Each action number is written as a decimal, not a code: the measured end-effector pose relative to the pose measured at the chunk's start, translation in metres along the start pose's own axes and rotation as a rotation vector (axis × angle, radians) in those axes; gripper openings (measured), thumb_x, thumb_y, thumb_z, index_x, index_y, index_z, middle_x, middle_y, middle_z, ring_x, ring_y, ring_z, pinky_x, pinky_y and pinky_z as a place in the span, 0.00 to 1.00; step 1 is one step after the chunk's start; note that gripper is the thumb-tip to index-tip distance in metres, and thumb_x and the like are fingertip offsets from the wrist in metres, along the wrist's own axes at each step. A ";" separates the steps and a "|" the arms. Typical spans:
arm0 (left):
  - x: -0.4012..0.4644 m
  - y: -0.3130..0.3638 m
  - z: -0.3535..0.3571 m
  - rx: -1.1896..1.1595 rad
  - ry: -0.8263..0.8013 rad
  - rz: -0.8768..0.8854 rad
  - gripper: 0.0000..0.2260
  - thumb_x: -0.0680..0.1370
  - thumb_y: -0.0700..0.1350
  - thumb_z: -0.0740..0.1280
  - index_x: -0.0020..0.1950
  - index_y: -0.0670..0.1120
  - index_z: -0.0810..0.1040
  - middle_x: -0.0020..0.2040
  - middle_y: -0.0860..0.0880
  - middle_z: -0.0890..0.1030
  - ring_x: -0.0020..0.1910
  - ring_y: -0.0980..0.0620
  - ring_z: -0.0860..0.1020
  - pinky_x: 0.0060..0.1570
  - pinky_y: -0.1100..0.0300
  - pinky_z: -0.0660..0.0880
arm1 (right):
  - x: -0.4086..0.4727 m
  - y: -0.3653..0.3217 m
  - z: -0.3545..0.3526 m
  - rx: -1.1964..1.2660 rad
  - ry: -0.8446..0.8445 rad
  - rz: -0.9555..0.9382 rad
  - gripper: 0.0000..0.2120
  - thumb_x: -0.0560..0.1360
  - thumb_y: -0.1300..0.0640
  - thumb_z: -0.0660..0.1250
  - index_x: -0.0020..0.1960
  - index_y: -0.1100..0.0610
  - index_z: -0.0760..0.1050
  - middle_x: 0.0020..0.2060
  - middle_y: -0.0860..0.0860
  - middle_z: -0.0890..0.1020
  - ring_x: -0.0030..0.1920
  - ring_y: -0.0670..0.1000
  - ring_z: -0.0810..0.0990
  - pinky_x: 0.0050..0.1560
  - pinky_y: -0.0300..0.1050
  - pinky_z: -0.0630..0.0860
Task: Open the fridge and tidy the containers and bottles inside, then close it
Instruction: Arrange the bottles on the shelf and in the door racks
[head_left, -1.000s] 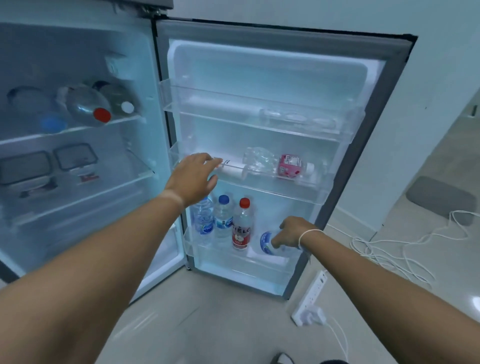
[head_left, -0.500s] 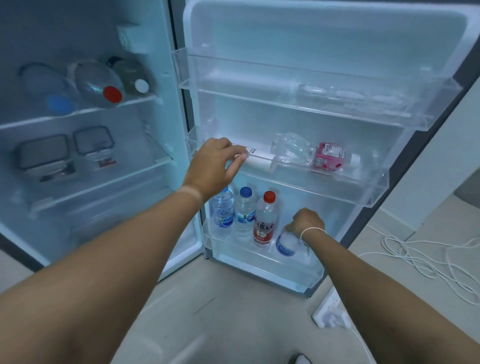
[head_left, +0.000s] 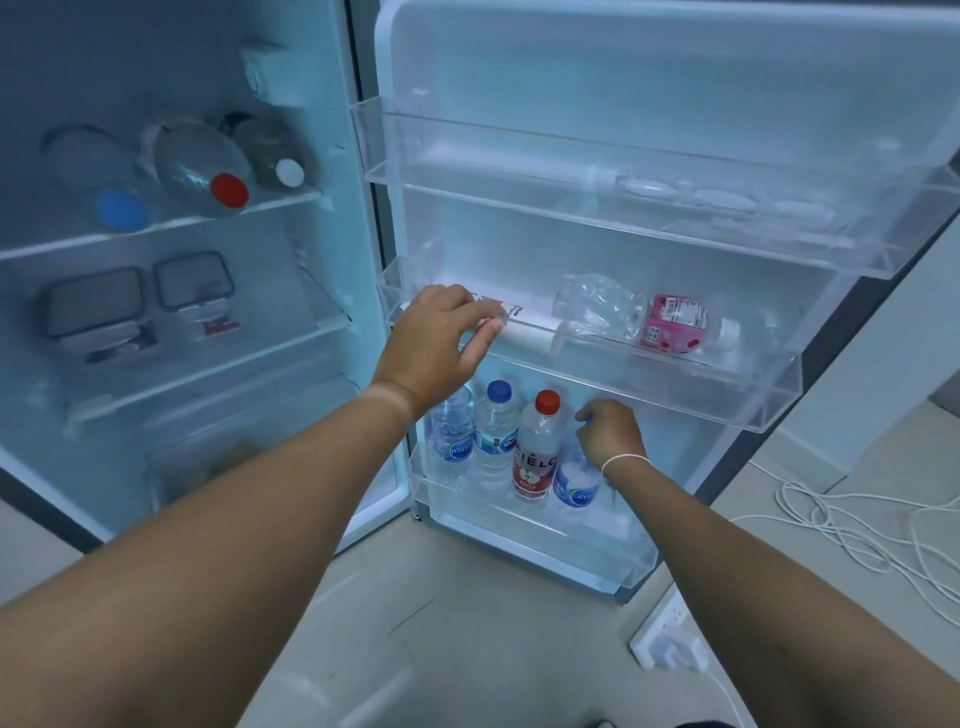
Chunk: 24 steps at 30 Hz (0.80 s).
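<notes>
the fridge (head_left: 358, 218) stands open. far left, on its top inner shelf (head_left: 171, 228), three bottles lie on their sides with caps toward the camera: blue cap (head_left: 122, 210), red cap (head_left: 229, 190), white cap (head_left: 289, 172). on the shelf below sit two lidded containers side by side, the larger container (head_left: 93, 312) left of the smaller container (head_left: 193, 283).

moving right to the open door, the left hand (head_left: 441, 343) reaches over the front rail of the middle door shelf (head_left: 675, 395), its grip curled around the near end of a white tube (head_left: 530, 330) lying flat there (how firmly it presses is hard to tell). just beside the tube's far end lies a crumpled clear bottle with a pink label (head_left: 670, 319), also on its side.

in the bottom door shelf (head_left: 545, 540) three bottles stand upright in a row, touching: two blue-labelled water bottles (head_left: 454, 441), one with a blue cap (head_left: 496, 431), then a red-capped bottle (head_left: 535, 452). right of it the right hand (head_left: 610, 434), a white band on its wrist, closes down over the top of a fourth blue-labelled bottle (head_left: 574, 480), its grip holding that bottle.

on the floor at far right lie a white power strip (head_left: 670, 642) and loose white cables (head_left: 857, 525).
</notes>
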<state>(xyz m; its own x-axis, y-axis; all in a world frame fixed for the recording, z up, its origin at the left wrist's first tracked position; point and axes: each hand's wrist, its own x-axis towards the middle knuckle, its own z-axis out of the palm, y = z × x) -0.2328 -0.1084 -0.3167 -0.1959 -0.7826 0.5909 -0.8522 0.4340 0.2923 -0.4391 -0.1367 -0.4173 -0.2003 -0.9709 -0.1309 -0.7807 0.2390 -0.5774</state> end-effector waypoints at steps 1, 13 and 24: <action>0.000 0.000 0.000 0.000 -0.001 0.000 0.17 0.76 0.51 0.58 0.54 0.47 0.83 0.44 0.46 0.83 0.47 0.45 0.77 0.48 0.62 0.67 | -0.001 0.002 0.002 0.016 0.023 -0.010 0.16 0.74 0.70 0.60 0.59 0.63 0.77 0.62 0.59 0.76 0.60 0.60 0.76 0.60 0.47 0.73; 0.001 -0.001 0.000 -0.003 -0.018 -0.016 0.11 0.78 0.47 0.63 0.55 0.48 0.83 0.45 0.45 0.82 0.49 0.45 0.76 0.49 0.63 0.65 | -0.006 0.009 0.008 -0.050 0.048 -0.144 0.11 0.75 0.71 0.59 0.53 0.64 0.76 0.56 0.61 0.75 0.51 0.62 0.78 0.55 0.52 0.78; 0.001 0.003 -0.005 -0.025 -0.062 -0.040 0.14 0.78 0.50 0.60 0.55 0.48 0.82 0.46 0.45 0.82 0.51 0.45 0.76 0.51 0.61 0.67 | -0.029 -0.006 -0.022 -0.146 -0.071 -0.233 0.23 0.75 0.67 0.57 0.68 0.55 0.71 0.71 0.57 0.66 0.69 0.60 0.67 0.68 0.49 0.69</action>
<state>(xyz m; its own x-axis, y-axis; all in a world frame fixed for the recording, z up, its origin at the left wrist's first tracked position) -0.2334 -0.1053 -0.3115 -0.1917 -0.8254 0.5310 -0.8478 0.4119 0.3341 -0.4419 -0.1099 -0.3927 0.0326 -0.9972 -0.0674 -0.8791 0.0035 -0.4766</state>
